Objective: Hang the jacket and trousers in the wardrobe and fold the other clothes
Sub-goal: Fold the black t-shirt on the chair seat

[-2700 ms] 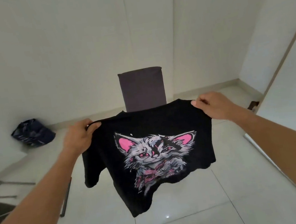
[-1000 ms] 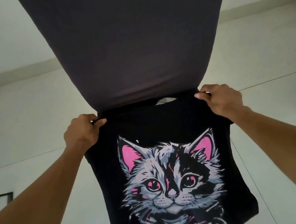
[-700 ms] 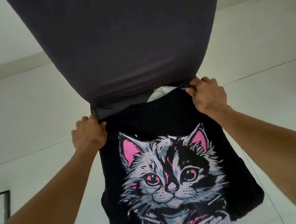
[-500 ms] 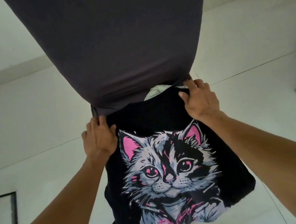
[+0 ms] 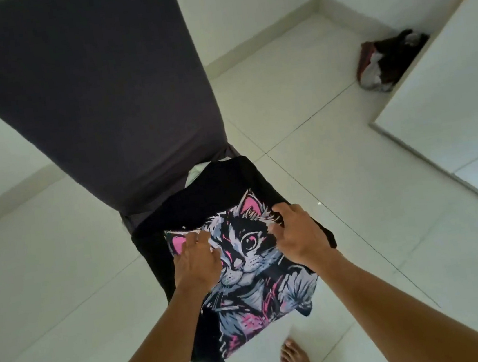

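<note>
while the black cat t-shirt (image 5: 253,209) lies spread over the chair seat, print side up and its lower part hanging off the front edge toward 6 o'clock, i judge the folding of this piece has only begun: it is flat, no fold made yet. a pale garment (image 5: 197,172) peeks out at its 12 o'clock edge, against the dark chair back (image 5: 91,87); whether that one is folded i cannot tell. no jacket, trousers or wardrobe shows clearly, so i cannot say whether the hanging half is done. a heap of dark and light cloth (image 5: 383,64) sits on the floor at 2 o'clock, well apart from the chair, possibly more to sort.

hands: both reach in from 6 o'clock, forearms extended, knuckles up, on the cat print. left hand (image 5: 196,262) has fingers curled, pinching fabric at the pink ear. right hand (image 5: 296,234) has fingers bent down onto the cloth just beside the other ear, seemingly gripping a bunch of it. hands sit near each other, cat's face between them.

bare foot (image 5: 295,361) on the tiles at 5 o'clock.

next, by my reading: gather and turn the shirt's sides inward.
</note>
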